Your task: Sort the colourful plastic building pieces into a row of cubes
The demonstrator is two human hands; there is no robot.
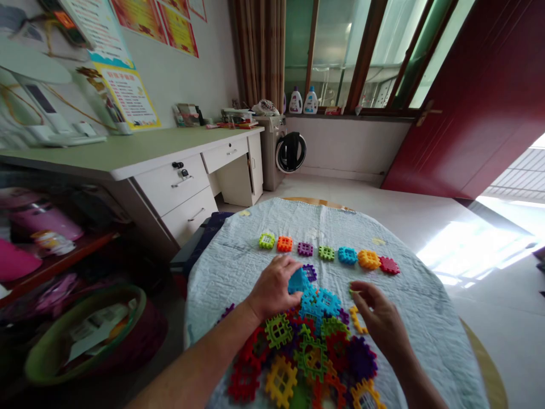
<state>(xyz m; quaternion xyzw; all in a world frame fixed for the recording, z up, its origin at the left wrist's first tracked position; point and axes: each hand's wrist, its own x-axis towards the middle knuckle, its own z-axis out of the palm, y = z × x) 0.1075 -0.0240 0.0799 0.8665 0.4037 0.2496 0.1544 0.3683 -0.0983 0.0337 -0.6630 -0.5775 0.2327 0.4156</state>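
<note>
My left hand (275, 291) is closed on a blue plastic building block (299, 280), with thumb and fingers at its near side. Against it lies a purple block (310, 273). My right hand (377, 314) pinches a small green piece (352, 290), mostly covered by the fingers. Just below those fingertips is a yellow block (357, 320). Between and in front of my hands spreads a pile of notched window-like blocks, among them a light green block (279, 331), a blue block (327, 301), a yellow block (281, 382) and a dark purple block (362, 359).
Beyond the pile, several blocks stand in a row, from a lime block (267, 241) to a red block (389, 265). A pale blue cloth (238, 267) covers the round table. Left are a desk (170, 149) and a basket (36, 363); a washing machine (272, 153) stands behind.
</note>
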